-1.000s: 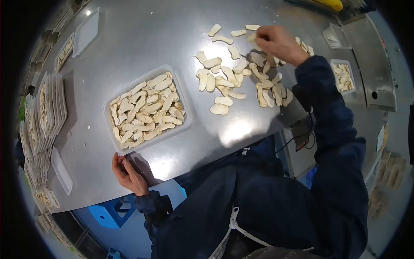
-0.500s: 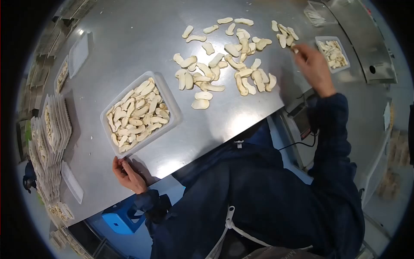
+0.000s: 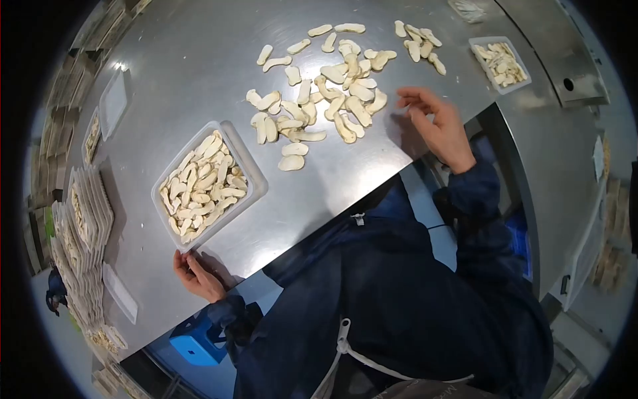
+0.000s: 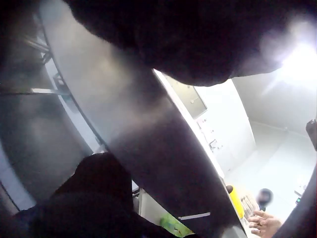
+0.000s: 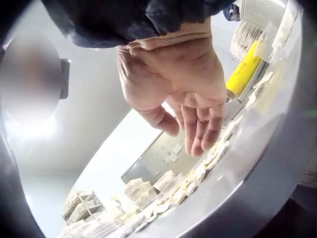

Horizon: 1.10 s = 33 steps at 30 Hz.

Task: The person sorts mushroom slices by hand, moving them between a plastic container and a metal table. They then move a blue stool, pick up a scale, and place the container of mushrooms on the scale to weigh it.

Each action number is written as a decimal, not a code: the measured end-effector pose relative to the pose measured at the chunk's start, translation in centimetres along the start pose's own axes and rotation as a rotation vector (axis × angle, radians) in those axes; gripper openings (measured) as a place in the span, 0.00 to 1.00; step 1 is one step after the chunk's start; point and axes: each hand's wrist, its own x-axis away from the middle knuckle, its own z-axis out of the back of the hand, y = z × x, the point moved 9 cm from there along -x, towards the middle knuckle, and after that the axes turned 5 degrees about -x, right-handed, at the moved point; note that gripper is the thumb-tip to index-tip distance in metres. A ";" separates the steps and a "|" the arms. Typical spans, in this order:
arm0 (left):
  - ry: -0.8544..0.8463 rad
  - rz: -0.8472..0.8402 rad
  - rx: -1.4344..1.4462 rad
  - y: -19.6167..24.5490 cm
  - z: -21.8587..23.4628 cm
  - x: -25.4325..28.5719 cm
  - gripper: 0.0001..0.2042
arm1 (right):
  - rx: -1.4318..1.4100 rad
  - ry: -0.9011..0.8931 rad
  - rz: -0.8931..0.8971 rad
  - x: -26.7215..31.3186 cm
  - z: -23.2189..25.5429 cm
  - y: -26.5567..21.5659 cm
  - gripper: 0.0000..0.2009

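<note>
Many pale mushroom slices (image 3: 359,110) lie loose in a pile on the steel table (image 3: 319,199). A smaller group of slices (image 3: 413,50) lies apart, farther right. My right hand (image 3: 435,126) hovers just right of the main pile with relaxed fingers and nothing in it; the right wrist view shows its bare palm and bent fingers (image 5: 200,131). At the near edge of the table, my left hand (image 3: 199,274) rests with loosely curled fingers, fingertips right at the near corner of a clear plastic tray (image 3: 256,189) full of slices. In the left wrist view dark sleeve hides most of it.
A smaller tray (image 3: 525,83) of slices stands at the far right. Stacked filled trays (image 3: 86,219) crowd the left edge, with an empty white tray (image 3: 114,106) behind and a white lid-like tray (image 3: 121,292) nearer. A blue stool (image 3: 196,342) stands below the table.
My right hand has moved from the main pile with a slice to the small right-hand group, let it go there, and come back left empty. The left hand stays by the tray corner.
</note>
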 end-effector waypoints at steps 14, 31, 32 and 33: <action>-0.005 -0.021 -0.021 -0.5 0.1 -0.4 0.19 | 0.498 0.076 0.211 -1.0 -6.3 -1.3 0.08; 0.016 -0.018 -0.070 0.1 0.2 -0.3 0.18 | 0.595 0.118 0.337 -4.1 -5.0 -1.6 0.09; 0.020 -0.008 -0.062 0.1 0.2 -0.2 0.18 | 0.599 0.118 0.322 -4.1 -4.8 -1.4 0.08; 0.021 0.002 -0.053 0.0 0.1 -0.2 0.18 | 0.569 0.167 0.290 -4.0 -3.9 -1.0 0.08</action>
